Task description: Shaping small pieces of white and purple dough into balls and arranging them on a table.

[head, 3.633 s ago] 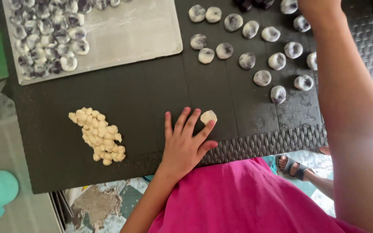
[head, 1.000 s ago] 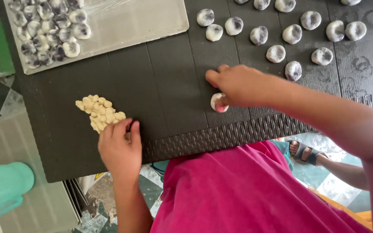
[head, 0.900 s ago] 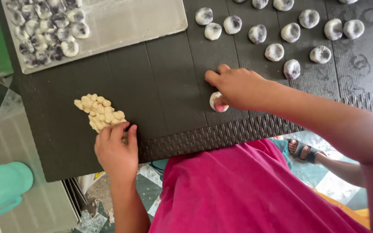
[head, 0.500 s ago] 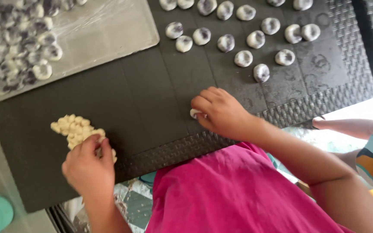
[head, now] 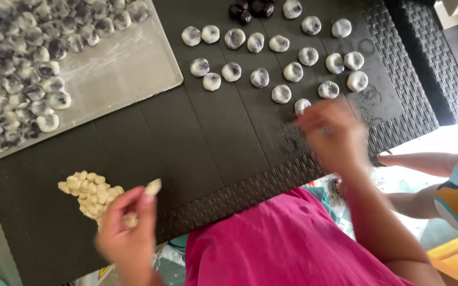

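My left hand (head: 125, 228) is at the near left edge of the black table (head: 186, 143) and pinches a small pale dough piece (head: 153, 186) between its fingertips, right beside a heap of similar dough pieces (head: 88, 190). My right hand (head: 332, 132) is blurred by motion over the table's right part, its fingers next to a flour-dusted dark ball (head: 302, 105) at the near end of several rows of such balls (head: 271, 58). Whether the right hand holds anything cannot be made out.
A white tray (head: 117, 69) at the far left carries several floured balls (head: 17, 58). Uncoated dark balls (head: 250, 9) lie at the far edge. A second dark woven surface (head: 441, 69) stands to the right. Another person's arm and leg (head: 430, 164) show low on the right.
My left hand lifted a dough piece off the heap. My right hand moved up and right from the table's near edge toward the rows of balls; the view shifted.
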